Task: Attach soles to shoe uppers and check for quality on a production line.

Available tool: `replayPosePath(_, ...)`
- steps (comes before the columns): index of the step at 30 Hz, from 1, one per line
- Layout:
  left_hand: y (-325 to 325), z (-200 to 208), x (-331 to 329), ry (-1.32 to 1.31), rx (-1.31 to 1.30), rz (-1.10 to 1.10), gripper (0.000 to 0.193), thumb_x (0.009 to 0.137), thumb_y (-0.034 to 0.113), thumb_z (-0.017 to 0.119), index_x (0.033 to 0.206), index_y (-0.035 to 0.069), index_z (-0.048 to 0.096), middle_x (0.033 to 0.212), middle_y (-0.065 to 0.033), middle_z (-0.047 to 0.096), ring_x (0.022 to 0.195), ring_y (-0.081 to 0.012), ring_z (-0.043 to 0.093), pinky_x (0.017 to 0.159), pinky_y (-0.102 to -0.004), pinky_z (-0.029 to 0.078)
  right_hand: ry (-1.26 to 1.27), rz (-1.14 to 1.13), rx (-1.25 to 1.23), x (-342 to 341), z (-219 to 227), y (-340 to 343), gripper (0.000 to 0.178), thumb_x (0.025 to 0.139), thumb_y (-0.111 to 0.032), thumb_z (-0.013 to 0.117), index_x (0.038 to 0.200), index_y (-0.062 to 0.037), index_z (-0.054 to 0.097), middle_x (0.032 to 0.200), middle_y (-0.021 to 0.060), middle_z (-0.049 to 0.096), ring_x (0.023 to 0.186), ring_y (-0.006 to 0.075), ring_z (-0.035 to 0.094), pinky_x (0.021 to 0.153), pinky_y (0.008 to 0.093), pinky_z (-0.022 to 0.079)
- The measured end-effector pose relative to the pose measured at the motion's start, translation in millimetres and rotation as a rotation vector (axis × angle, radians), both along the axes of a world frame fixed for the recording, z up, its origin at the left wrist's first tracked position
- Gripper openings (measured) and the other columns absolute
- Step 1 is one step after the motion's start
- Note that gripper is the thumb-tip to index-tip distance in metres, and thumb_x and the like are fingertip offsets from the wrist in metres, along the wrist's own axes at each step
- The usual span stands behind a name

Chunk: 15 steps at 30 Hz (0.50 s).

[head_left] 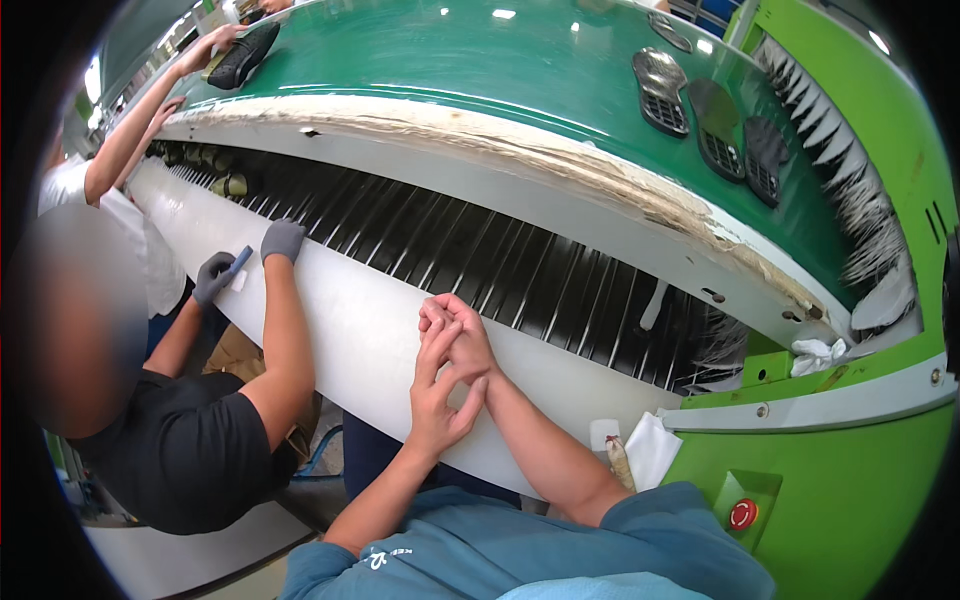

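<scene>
Above the white ledge [350, 310], my two hands meet, touching each other. My left hand [443, 395] has its fingers stretched out, thumb apart, and nothing shows in it. Its fingertips lie against my right hand [468, 340], whose fingers are curled in. Whether anything small is inside that curl is hidden. Just beyond my hands runs a dark roller conveyor [480, 262]. Higher up, a green belt [480, 70] carries several dark shoe soles, among them a sole with a shiny front [660, 90] and a sole beside it [717, 125].
At my left a co-worker's gloved hand [212, 278] grips a blue-grey strip [240, 261]; the other glove [283, 240] rests by the rollers. Farther off, another person's hand holds a black shoe [243, 57]. A green machine frame [800, 500] with a red stop button [742, 514] bounds the right.
</scene>
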<state>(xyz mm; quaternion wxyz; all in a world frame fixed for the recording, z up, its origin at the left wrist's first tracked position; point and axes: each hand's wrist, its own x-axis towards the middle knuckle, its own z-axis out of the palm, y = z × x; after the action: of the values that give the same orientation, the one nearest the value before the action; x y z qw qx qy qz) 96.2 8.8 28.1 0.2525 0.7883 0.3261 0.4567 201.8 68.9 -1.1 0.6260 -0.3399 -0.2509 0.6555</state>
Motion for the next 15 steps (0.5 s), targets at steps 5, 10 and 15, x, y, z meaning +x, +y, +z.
replayPosePath(5, 1.8, 0.0, -1.3, -0.053, 0.004, -0.021, 0.021, 0.086, 0.003, 0.081, 0.107, 0.007, 0.08, 0.161, -0.0186, 0.054, 0.16, -0.0453, 0.041, 0.125, -0.0553, 0.042, -0.046, 0.022, -0.048, 1.7, 9.2, -1.0, 0.027, 0.112, -0.033, 0.067, 0.107, -0.0065, 0.064, 0.089, 0.0013, 0.064, 0.075, 0.0105, 0.06, 0.061, 0.0242, 0.049)
replayPosePath(10, -0.2, 1.2, -2.4, -0.13, 0.018, -0.013, 0.023, 0.086, 0.006, 0.082, 0.108, 0.006, 0.078, 0.16, -0.0187, 0.057, 0.157, -0.046, 0.044, 0.126, -0.0549, 0.041, -0.162, -0.016, -0.085, 5.1, 4.6, -1.8, 0.026, 0.113, -0.031, 0.066, 0.104, -0.0063, 0.063, 0.089, 0.0036, 0.064, 0.075, 0.013, 0.061, 0.063, 0.0265, 0.052)
replayPosePath(15, -1.9, -2.9, -3.9, -0.168, -0.01, -0.016, 0.022, 0.087, 0.01, 0.082, 0.108, 0.005, 0.076, 0.16, -0.0172, 0.057, 0.157, -0.0432, 0.045, 0.125, -0.0539, 0.042, -0.194, -0.056, -0.066, 6.1, 2.8, -2.7, 0.024, 0.113, -0.029, 0.064, 0.106, -0.0063, 0.062, 0.09, 0.0044, 0.063, 0.076, 0.0149, 0.062, 0.064, 0.0279, 0.052)
